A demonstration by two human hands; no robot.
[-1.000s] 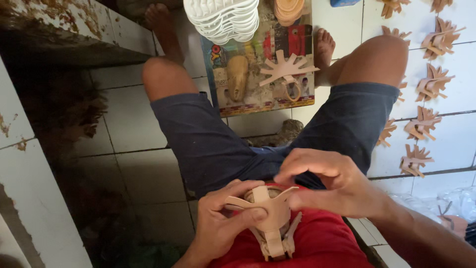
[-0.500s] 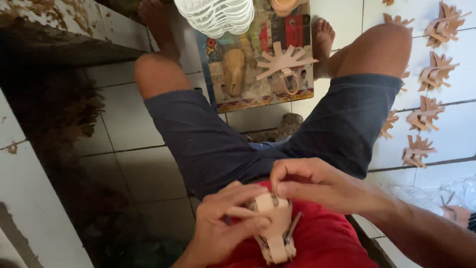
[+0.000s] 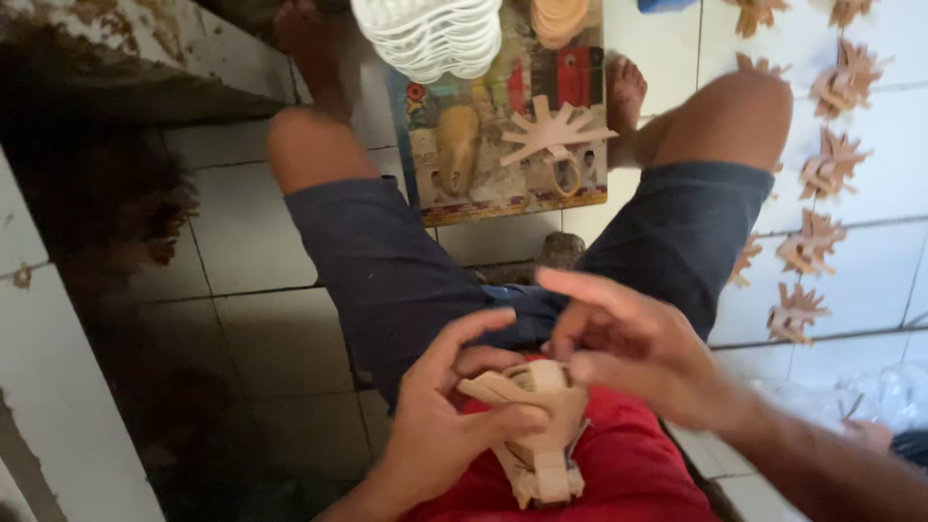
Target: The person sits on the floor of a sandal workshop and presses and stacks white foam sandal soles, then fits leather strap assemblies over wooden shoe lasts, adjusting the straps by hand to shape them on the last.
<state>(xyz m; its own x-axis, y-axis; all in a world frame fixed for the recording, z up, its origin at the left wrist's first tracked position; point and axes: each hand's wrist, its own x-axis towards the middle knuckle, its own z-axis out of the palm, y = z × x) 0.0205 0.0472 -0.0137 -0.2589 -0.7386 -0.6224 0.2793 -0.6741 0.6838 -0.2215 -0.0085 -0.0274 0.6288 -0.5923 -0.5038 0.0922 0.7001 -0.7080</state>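
**Fitting a piece onto a pale wooden assembly, held over the lap**

The left hand [image 3: 440,425] grips the wooden assembly [image 3: 532,425] just above the red shirt [image 3: 628,474], its fingers [image 3: 503,420] wrapped and clamped across the upper cross-piece, thumb arched over the top. The right hand [image 3: 643,362] meets the top of the piece from the right, with thumb and forefinger pinched together at its upper edge and the remaining fingers spread loosely; whether they grip a small part cannot be told.

To do this step well, I judge the left hand should hold the body steady and square while the right works only at the joint (a twist here could strain the thin slats).

The assembly is light tan, built of flat slats, broad at the top and tapering to a narrow lower end that hangs toward the shirt. On the tiled floor [image 3: 251,242] ahead lies a colourful printed board [image 3: 503,184] carrying a spiky fan-shaped piece [image 3: 556,135]; a row of similar spiked pieces [image 3: 812,208] lies to the right.
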